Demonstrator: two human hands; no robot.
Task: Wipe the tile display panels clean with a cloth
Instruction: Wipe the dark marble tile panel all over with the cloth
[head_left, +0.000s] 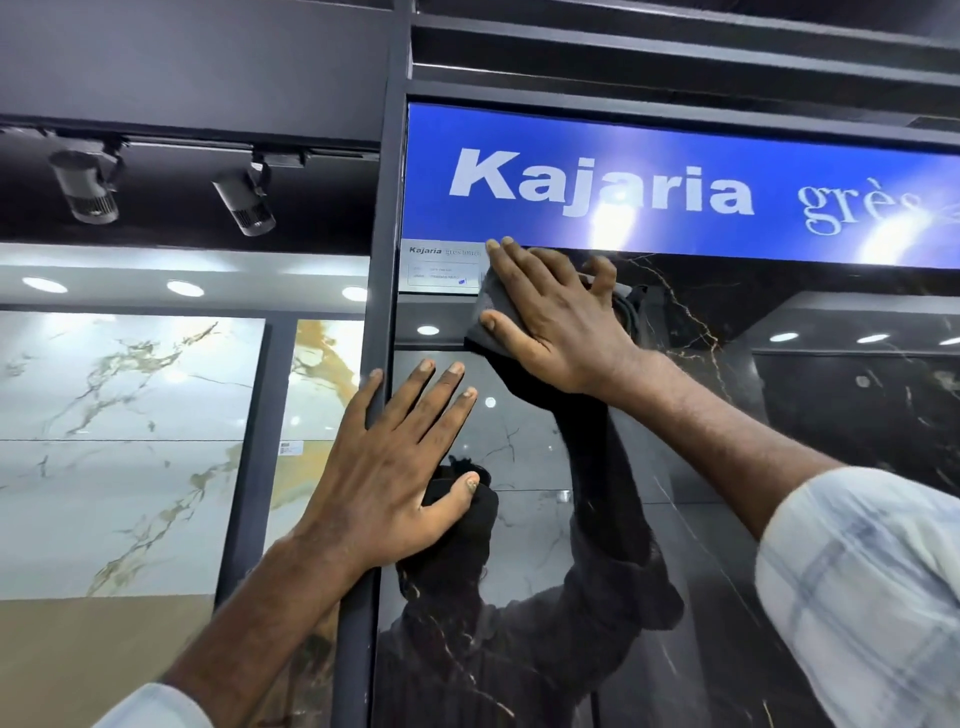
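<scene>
Wiping: right hand (550, 317) presses a grey cloth (485, 304) flat on the black tile panel (701, 597), at the panel's top-left corner, just under the blue sign (675, 182).
Right grip: fingers spread & nearly straight over the cloth, thumb on its left edge; nothing pinched, the palm pushes it against the glossy face.
Cloth: mostly hidden under the palm; only a strip at left & a folded bit at right past the fingers show. Lower edge blends w/ a dark refl., can't tell where it ends.
Left hand (395, 467): flat, grip wide open, holds nothing; palm & thumb on the panel, index finger along the dark frame post (382, 260) at the panel's left edge.
Sign: reads "Kajaria", then "grès", cut off by the right edge; glare spots wash out parts of the letters.
Label (439, 270): small white card btwn post & right fingertips; header legible, small print too fine to read.
Panel: black w/ thin gold veins; the person's dark refl. covers much of it; bottom out of view.
Sleeve (857, 597): checked, on the right arm, cut by the picture edge.
Bg left: pale marble panels (130, 415) & two track spotlights (85, 187), beyond the post.
</scene>
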